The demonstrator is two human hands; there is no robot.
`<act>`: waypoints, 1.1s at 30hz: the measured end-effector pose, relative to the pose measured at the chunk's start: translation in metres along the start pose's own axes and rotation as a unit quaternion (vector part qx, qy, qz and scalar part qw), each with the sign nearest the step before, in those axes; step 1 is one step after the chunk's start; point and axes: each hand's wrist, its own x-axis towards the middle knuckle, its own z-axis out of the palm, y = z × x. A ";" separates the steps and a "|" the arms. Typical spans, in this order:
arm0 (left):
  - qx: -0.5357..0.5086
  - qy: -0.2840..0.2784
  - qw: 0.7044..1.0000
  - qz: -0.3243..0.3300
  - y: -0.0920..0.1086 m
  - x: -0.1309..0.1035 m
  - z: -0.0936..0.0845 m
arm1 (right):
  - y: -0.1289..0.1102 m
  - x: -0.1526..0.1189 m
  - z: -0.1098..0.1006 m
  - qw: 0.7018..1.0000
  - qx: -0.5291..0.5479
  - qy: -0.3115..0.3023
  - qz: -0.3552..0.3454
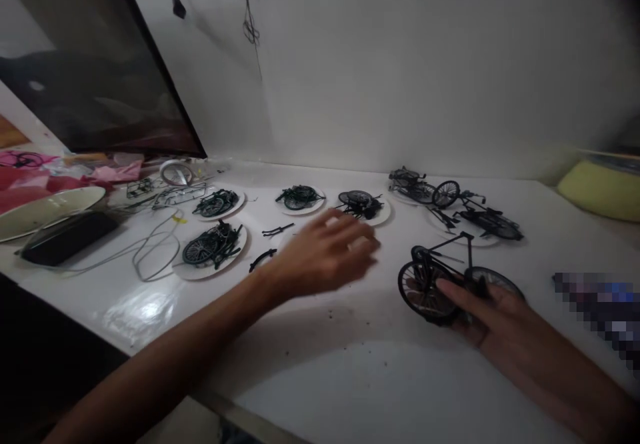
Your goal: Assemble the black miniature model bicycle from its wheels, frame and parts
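Observation:
My right hand holds a small black model bicycle over the right part of the white table, thumb across its frame. My left hand hovers over the middle of the table with its fingers apart and bent, and nothing shows in it. Just behind that hand, a plate bears black bicycle parts. Beside my left wrist lie a curved black piece and a thin forked piece.
More plates of dark bicycle parts stand along the table's left and back. Assembled model bicycles lie at the back right. Loose wire, a black case, a tape roll and a dark screen are at left.

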 end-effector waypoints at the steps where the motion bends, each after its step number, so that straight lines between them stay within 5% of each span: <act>1: 0.017 -0.026 0.998 -0.056 -0.012 -0.003 -0.004 | 0.000 0.000 -0.001 1.000 -0.005 0.016 -0.003; 5: 0.017 -0.198 0.958 -0.205 -0.054 -0.022 -0.018 | -0.001 0.000 -0.003 0.999 -0.028 0.036 -0.022; 8: -0.005 -0.242 0.945 -0.221 -0.066 -0.033 -0.021 | 0.000 0.003 -0.006 0.999 -0.044 0.004 -0.015; 13: -0.050 -0.277 0.936 -0.210 -0.057 -0.034 -0.015 | 0.004 0.007 -0.010 0.996 -0.082 -0.044 -0.001; 33: -0.042 -0.290 0.939 -0.182 -0.051 -0.036 -0.002 | -0.005 0.001 0.005 0.990 -0.134 0.010 -0.040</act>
